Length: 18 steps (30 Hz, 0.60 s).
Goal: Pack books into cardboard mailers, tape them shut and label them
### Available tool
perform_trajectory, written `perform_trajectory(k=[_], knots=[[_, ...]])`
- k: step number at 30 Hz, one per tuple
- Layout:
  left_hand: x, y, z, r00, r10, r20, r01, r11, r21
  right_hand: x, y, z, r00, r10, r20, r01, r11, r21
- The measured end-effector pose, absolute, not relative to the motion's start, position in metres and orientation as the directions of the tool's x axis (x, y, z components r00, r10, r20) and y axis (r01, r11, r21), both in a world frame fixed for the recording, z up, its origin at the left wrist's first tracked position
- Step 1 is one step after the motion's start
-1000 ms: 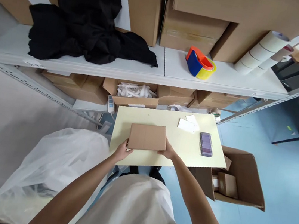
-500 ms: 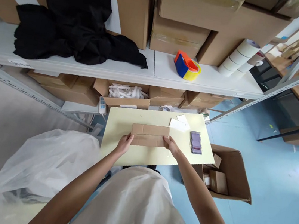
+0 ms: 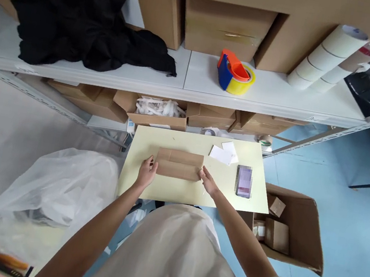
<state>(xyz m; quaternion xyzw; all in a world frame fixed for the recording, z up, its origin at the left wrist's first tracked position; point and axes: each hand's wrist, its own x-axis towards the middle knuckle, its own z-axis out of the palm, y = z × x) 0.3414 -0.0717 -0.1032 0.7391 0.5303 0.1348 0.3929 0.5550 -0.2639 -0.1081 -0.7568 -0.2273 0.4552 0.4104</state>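
A metal shelf (image 3: pixel 276 94) spans the far side, and black cloth (image 3: pixel 82 33) lies crumpled on its left part. In front stands the pale yellow worktop (image 3: pixel 169 192), with translucent plastic sheeting (image 3: pixel 68 185) heaped to its left. An open carton (image 3: pixel 308 233) with smaller boxes (image 3: pixel 277 235) inside stands on the right, partly under the worktop's edge.

On the worktop, left of its middle, a flat brown cardboard box (image 3: pixel 179 168) lies lengthwise between the two hands, its long sides running left to right. The left hand (image 3: pixel 147 171) is at the box's left end, thumb and forefinger parted, the thumb's tip at the edge. The right hand (image 3: pixel 208 179) is at the opposite end, its thumb and fingertips against that edge; how firmly it grips, I cannot tell.

Well to the right of the right hand lies a blurred purple rectangular item (image 3: pixel 244 183). Beyond that hand, two white cards (image 3: pixel 222 155) overlap, apart from the box.
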Motion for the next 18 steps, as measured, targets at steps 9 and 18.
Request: perform_trajectory(k=[9,18], knots=[[0.378,-0.092,-0.081,0.445,0.895,-0.02,0.74,-0.355,0.571,0.658,-0.259,-0.146,0.571,0.777,-0.265,0.586,-0.612,-0.531],[0.421,-0.131,-0.055,0.686,0.726,0.041,0.613,-0.608,0.506,0.689,-0.257,-0.188,0.554,0.785,-0.277,0.657,-0.617,-0.434]])
